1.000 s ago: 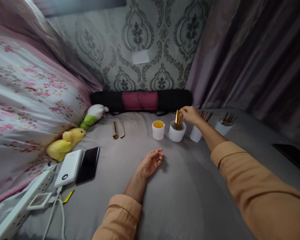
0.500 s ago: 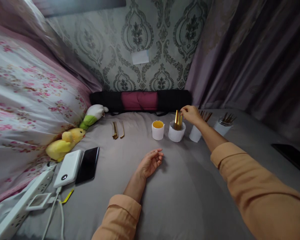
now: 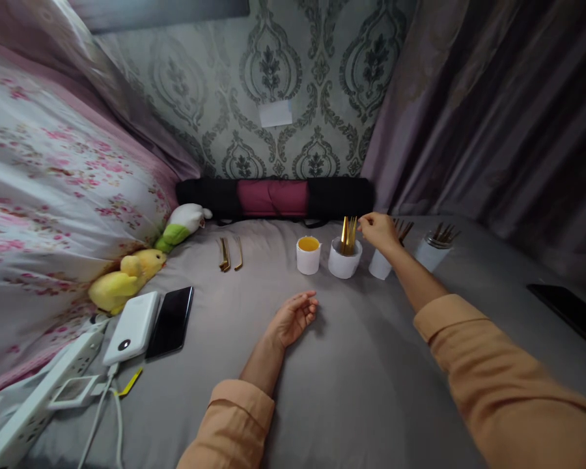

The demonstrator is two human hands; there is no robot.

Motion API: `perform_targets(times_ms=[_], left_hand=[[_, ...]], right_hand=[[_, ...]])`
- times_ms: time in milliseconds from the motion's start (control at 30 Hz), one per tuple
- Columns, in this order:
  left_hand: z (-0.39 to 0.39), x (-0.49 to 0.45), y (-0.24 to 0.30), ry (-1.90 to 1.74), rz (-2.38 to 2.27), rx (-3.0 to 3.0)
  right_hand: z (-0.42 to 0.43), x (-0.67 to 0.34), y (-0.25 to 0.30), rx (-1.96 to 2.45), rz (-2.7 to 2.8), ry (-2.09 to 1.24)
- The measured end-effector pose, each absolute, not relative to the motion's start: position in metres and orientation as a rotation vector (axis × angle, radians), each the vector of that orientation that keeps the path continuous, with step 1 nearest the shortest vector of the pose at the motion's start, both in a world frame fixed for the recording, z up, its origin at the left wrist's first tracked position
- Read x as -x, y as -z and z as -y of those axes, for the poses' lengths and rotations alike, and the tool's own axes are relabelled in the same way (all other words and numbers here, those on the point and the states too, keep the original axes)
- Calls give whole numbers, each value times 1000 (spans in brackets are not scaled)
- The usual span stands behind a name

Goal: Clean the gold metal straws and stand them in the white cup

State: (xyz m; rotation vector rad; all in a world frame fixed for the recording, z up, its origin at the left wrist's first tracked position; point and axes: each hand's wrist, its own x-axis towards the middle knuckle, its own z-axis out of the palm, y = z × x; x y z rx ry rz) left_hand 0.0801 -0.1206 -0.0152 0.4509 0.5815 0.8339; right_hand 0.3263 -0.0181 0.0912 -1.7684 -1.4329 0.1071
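Observation:
My right hand (image 3: 379,232) is pinched at the fingertips, just right of the tops of upright gold metal pieces (image 3: 348,236). These slim pieces stand in a white cup (image 3: 344,266); some have fork-like ends. Anything inside the pinch is too small to make out. Left of that cup is a smaller white cup (image 3: 307,262) with an orange-yellow inside. My left hand (image 3: 295,319) rests palm up on the grey sheet, fingers loosely curled and apart, with nothing in it. Behind my right wrist is a white container (image 3: 381,264) of brown sticks, partly hidden.
Several thin gold bent rods (image 3: 225,255) lie on the sheet at left. A jar of sticks (image 3: 432,251) stands at right. A phone (image 3: 170,322), a white power bank (image 3: 131,327), a power strip (image 3: 39,404) and plush toys (image 3: 127,283) line the left side.
My right hand has shifted slightly right and down, away from the gold pieces in the white cup. My left hand has stayed in place.

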Motion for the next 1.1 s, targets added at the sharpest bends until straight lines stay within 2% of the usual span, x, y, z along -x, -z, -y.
perform_targets(times_ms=[233,800,1100], left_hand=[[121,-80,15,-843,-583,-445],[122,-80,15,-849,-576,-438],[122,-80,15,-855,-588,-418]], right_hand=[[35,-317,-72,1700,1342,-174],[87,-264,-51,1508,1134,-642],[95,-231,-5,1515,1231,-648]])
